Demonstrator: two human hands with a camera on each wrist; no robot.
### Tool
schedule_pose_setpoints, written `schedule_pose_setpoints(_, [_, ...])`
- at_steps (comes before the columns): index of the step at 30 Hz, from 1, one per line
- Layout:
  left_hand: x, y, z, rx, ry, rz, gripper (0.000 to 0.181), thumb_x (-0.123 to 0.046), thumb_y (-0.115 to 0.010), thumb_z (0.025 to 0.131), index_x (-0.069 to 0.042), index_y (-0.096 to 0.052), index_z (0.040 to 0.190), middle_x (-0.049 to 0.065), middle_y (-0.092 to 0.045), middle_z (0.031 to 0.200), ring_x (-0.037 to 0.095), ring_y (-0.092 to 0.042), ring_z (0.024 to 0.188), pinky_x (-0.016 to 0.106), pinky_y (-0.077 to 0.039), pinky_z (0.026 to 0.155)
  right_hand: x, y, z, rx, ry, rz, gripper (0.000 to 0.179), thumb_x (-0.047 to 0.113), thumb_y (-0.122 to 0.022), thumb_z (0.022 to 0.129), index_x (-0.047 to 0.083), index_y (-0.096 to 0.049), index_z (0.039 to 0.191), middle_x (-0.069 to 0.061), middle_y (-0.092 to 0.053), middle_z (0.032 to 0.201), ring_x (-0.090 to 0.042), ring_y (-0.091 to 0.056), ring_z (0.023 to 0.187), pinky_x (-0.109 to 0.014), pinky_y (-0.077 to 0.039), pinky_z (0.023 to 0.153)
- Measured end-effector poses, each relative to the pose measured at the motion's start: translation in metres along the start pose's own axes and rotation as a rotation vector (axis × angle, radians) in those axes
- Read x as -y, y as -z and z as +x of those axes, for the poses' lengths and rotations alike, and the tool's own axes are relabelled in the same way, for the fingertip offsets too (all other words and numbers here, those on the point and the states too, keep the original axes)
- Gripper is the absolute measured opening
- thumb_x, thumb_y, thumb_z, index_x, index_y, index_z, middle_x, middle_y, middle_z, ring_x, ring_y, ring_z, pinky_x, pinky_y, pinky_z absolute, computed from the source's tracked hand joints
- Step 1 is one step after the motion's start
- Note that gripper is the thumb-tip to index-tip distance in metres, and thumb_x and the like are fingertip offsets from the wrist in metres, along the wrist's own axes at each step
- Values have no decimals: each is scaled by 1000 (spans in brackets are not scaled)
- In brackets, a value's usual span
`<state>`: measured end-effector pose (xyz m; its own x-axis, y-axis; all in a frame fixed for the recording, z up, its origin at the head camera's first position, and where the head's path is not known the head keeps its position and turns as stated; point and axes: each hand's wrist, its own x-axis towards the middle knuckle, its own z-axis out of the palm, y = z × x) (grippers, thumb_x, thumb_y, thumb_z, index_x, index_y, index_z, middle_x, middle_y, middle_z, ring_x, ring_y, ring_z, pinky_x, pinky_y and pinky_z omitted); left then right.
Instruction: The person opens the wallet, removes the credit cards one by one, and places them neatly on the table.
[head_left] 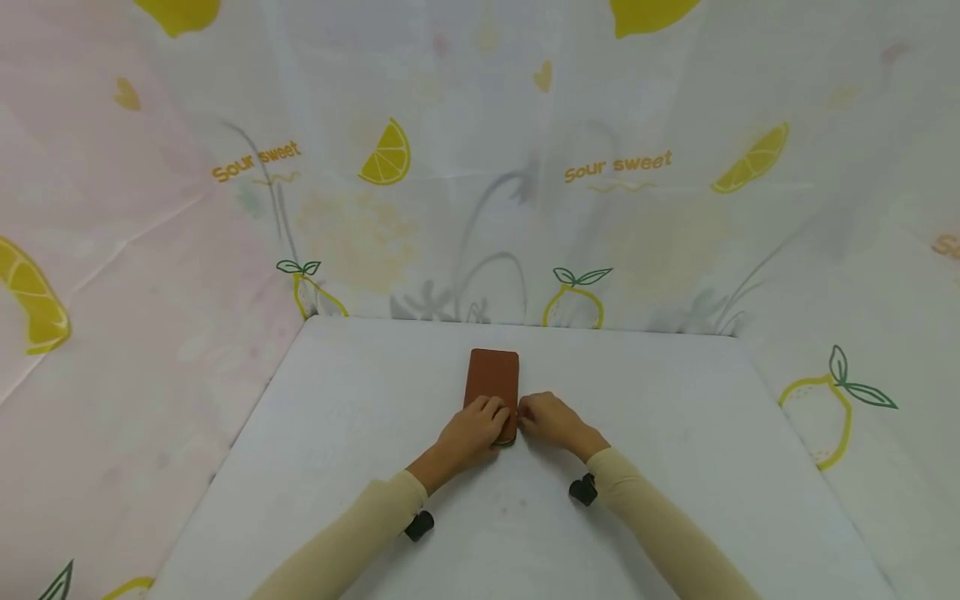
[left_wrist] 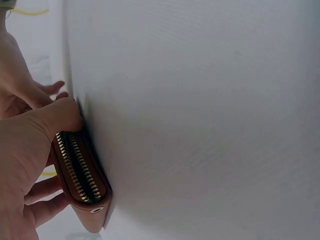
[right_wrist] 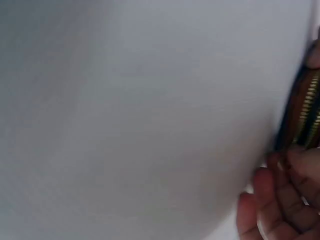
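A brown zip-around wallet [head_left: 492,372] lies flat on the white table, its long side pointing away from me. My left hand [head_left: 472,429] grips its near end, fingers over the top and thumb against the zipped edge. In the left wrist view two rows of gold zipper teeth [left_wrist: 80,170] stand apart with dark tape between them. At the wallet's right edge is my right hand [head_left: 551,418], its fingers curled. Seen in the right wrist view, the right thumb and forefinger [right_wrist: 302,162] pinch at the end of the visible zipper; the pull itself is mostly hidden by them.
The white table [head_left: 360,400] spreads around both arms. Behind and beside it hangs a pale cloth [head_left: 480,208] printed with lemons and lettering. A small black device [head_left: 420,526] sits under the left wrist, and another black device [head_left: 583,490] under the right.
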<state>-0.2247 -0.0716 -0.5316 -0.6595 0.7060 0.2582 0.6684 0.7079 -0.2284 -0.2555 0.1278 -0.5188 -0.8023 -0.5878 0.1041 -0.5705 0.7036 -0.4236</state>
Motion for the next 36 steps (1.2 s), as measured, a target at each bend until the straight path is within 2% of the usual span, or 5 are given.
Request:
schedule_pose_setpoints(11, [14, 9, -16, -183, 71, -266, 65, -19, -73, 68, -6, -54, 129, 7, -51, 121, 18, -55, 103, 24, -51, 61, 32, 40, -2, 36, -25, 230, 12, 3, -59, 92, 2, -69, 86, 1, -66, 71, -7, -56, 61, -25, -46, 55])
schedule_pose_setpoints(18, [32, 26, -21, -357, 97, -603, 56, 8, -65, 70, -7, -57, 123, 2, -57, 117, 12, -58, 92, 27, -52, 71, 64, 67, 1, -28, -41, 336, 10, 8, -64, 88, 9, -71, 81, 5, -67, 69, -8, -59, 59, -28, -48, 57])
schedule_pose_setpoints(23, [43, 29, -26, -379, 99, -781, 45, 13, -60, 71, -9, -63, 110, -2, -61, 106, 8, -56, 88, 28, -49, 73, 73, 63, 3, 33, -119, 480, 11, 8, -64, 89, 7, -73, 82, 1, -67, 67, -15, -63, 57, -29, -52, 52])
schedule_pose_setpoints(31, [47, 23, -30, -388, -18, -863, 21, -4, -73, 85, -11, -68, 105, -3, -62, 103, 10, -60, 93, 30, -52, 76, 72, 52, 6, 17, -125, 403, 12, 7, -64, 85, 9, -74, 80, 5, -67, 66, -12, -60, 55, -27, -49, 50])
schedule_pose_setpoints(36, [48, 22, -29, -438, -4, -871, 16, -7, -78, 84, -11, -72, 98, -4, -63, 98, 9, -61, 89, 28, -52, 74, 69, 51, 8, -46, -136, 299, 8, 10, -66, 80, 13, -73, 76, 8, -65, 66, -7, -58, 58, -26, -47, 55])
